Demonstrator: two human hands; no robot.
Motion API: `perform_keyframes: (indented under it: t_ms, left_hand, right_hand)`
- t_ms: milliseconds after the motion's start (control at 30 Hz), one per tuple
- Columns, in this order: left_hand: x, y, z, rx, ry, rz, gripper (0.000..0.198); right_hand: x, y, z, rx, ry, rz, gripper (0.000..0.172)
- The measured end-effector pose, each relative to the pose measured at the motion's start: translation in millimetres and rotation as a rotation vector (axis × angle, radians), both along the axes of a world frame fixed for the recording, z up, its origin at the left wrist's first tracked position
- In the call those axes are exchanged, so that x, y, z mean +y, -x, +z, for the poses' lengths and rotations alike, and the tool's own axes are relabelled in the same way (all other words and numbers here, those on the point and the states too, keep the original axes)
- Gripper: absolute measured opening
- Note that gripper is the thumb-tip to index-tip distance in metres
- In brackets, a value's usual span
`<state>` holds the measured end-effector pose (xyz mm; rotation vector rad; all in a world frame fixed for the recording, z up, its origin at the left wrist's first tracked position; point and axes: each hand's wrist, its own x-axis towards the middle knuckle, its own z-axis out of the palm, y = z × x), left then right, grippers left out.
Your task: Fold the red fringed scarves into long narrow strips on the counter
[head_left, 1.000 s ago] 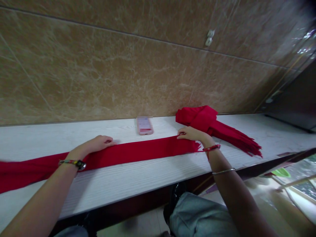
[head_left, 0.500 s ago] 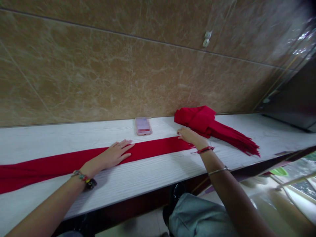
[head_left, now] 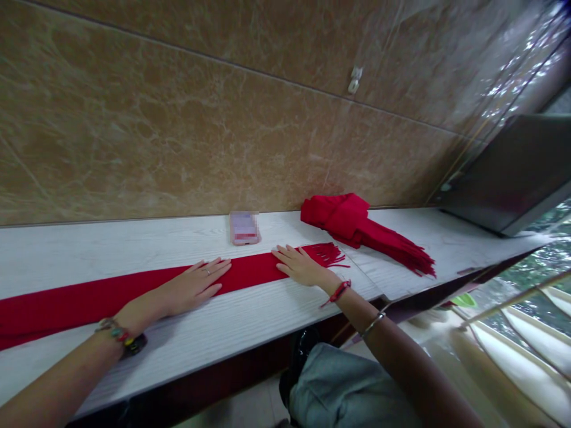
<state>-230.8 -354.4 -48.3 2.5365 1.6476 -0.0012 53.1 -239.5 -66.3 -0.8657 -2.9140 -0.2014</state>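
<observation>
A long red scarf lies stretched flat along the white wooden counter, its fringed end toward the right. My left hand rests flat on the scarf near its middle, fingers spread. My right hand lies flat on the scarf just left of the fringe, fingers stretched out. Neither hand grips anything. A second red scarf, folded into a bundle with its fringe trailing right, sits on the counter behind my right hand.
A pink phone lies on the counter by the brown marble wall. A dark panel stands at the far right. My knee in grey cloth shows below the counter's front edge.
My right hand slid left off the scarf's end and now lies flat, uncovering the fringe. My left hand moved right along the scarf and flattened. The view swung slightly right.
</observation>
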Motion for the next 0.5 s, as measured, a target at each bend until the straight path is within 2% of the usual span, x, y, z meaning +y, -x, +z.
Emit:
perform_keyframes:
  t_ms: [167, 233, 300, 400, 500]
  left_hand:
    - [2, -1, 3.0, -0.033, 0.028, 0.013, 0.053]
    - [2, -2, 5.7, -0.019, 0.067, 0.039, 0.053]
    - [2, -4, 9.0, -0.009, 0.102, 0.06, 0.054]
    - [3, -10, 13.0, -0.016, 0.081, 0.064, 0.052]
    - [7, -21, 12.4, -0.04, 0.01, 0.031, 0.051]
  right_hand:
    - [34, -73, -9.7, -0.021, -0.058, -0.318, 0.041]
    - [42, -91, -9.3, 0.002, -0.07, -0.424, 0.041]
    - [45, -96, -4.5, 0.018, -0.092, -0.474, 0.042]
    - [39, -79, 7.1, 0.079, -0.089, -0.392, 0.043]
    - [22, -44, 12.7, 0.189, 0.03, -0.181, 0.045]
